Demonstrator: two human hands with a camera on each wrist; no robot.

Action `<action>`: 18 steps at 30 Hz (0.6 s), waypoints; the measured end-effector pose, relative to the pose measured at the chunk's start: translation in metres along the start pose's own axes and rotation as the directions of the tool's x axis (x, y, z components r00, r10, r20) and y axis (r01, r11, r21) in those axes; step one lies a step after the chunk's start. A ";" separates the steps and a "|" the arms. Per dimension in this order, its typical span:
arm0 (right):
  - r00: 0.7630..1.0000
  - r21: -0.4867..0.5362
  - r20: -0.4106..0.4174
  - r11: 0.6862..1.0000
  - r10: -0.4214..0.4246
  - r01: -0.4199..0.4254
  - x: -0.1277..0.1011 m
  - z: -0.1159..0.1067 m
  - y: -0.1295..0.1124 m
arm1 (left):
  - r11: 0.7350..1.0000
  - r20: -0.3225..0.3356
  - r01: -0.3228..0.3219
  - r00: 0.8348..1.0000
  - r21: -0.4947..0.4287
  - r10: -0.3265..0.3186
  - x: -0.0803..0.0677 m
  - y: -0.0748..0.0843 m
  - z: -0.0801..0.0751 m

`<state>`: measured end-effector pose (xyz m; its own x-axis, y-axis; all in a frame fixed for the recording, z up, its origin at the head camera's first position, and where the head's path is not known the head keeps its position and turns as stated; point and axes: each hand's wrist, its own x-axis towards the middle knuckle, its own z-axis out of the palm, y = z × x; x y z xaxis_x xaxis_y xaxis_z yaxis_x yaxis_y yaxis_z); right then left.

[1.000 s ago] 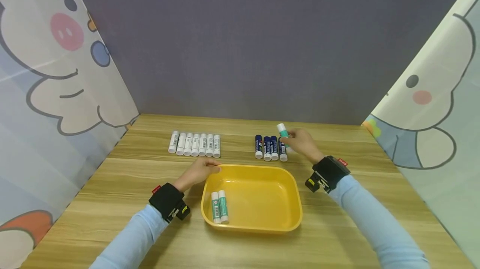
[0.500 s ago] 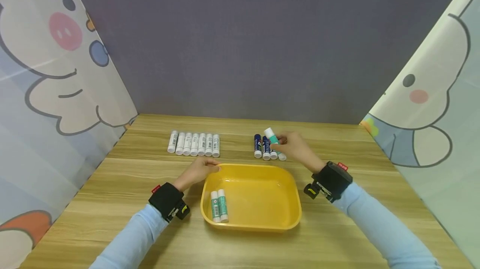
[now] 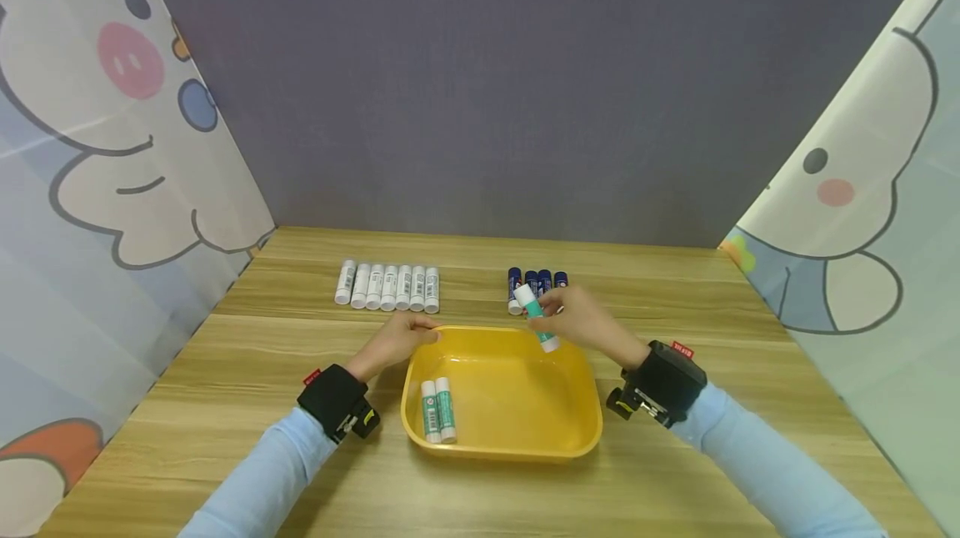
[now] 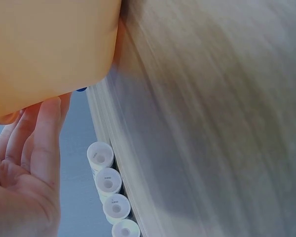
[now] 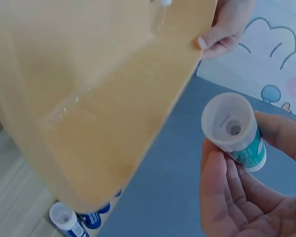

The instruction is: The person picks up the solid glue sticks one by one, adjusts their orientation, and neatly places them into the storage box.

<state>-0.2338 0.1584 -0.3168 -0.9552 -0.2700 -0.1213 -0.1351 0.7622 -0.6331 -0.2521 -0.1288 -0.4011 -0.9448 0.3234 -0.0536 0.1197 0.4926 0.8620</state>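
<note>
So with our right hand point(image 3: 581, 323) pinching the green glue stick point(image 3: 536, 318) over the yellow tray point(image 3: 577, 429), we'd lower it beside the two sticks point(image 3: 437, 410) inside before letting go, while our left hand point(image 3: 396, 343) rests open-fingered on the rim to steady it.

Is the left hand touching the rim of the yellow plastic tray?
Touching. The head view shows the left hand with fingertips on the yellow plastic tray at its far-left rim.

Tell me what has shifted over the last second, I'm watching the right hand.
The right hand, holding the green glue stick, has carried it from beside the blue glue sticks toward the person, so it now hangs over the far rim of the yellow tray. Unchanged: the left hand rests on the tray's far-left corner, two green sticks lie inside, and the white row is untouched.
</note>
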 end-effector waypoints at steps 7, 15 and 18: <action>0.999 0.028 0.037 1.000 -0.006 0.005 -0.006 0.010 0.000 | 1.000 0.006 -0.003 1.000 -0.001 0.003 0.001 -0.001 0.000; 0.997 0.060 0.082 0.998 -0.008 0.003 -0.011 0.021 0.005 | 1.000 -0.001 0.016 1.000 -0.007 -0.016 0.000 -0.001 0.000; 0.995 0.082 0.101 0.997 0.003 -0.012 -0.012 0.026 0.008 | 1.000 -0.005 0.014 1.000 -0.002 -0.014 0.001 0.000 0.000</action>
<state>-0.2164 0.1520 -0.3403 -0.9243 -0.3254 -0.1996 -0.1021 0.7145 -0.6921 -0.2528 -0.1290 -0.4014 -0.9478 0.3127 -0.0629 0.1061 0.4952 0.8623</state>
